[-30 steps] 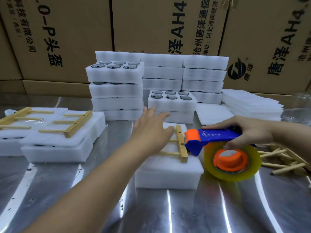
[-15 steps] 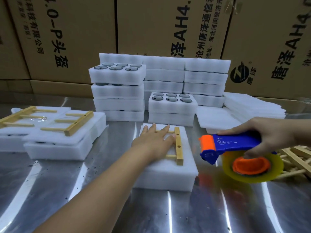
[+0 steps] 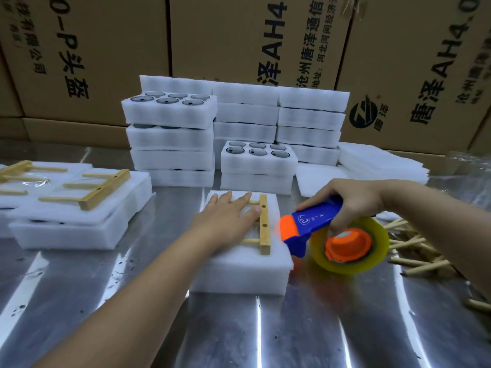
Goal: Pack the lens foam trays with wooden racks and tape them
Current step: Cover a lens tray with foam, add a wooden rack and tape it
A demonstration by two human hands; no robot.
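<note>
While the left hand (image 3: 228, 221) presses flat on the wooden rack (image 3: 263, 224) atop the foam tray (image 3: 239, 274), evidently to steady it, the right hand (image 3: 353, 205) grips the tape dispenser (image 3: 318, 229) at the tray's right edge. Further lens trays (image 3: 170, 110) are stacked behind.

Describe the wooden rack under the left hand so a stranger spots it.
On the shiny metal table, find the central white foam block before the foam stacks. The pale wooden rack lies on it; unlike the racks at left, the left hand rests on it.
</note>
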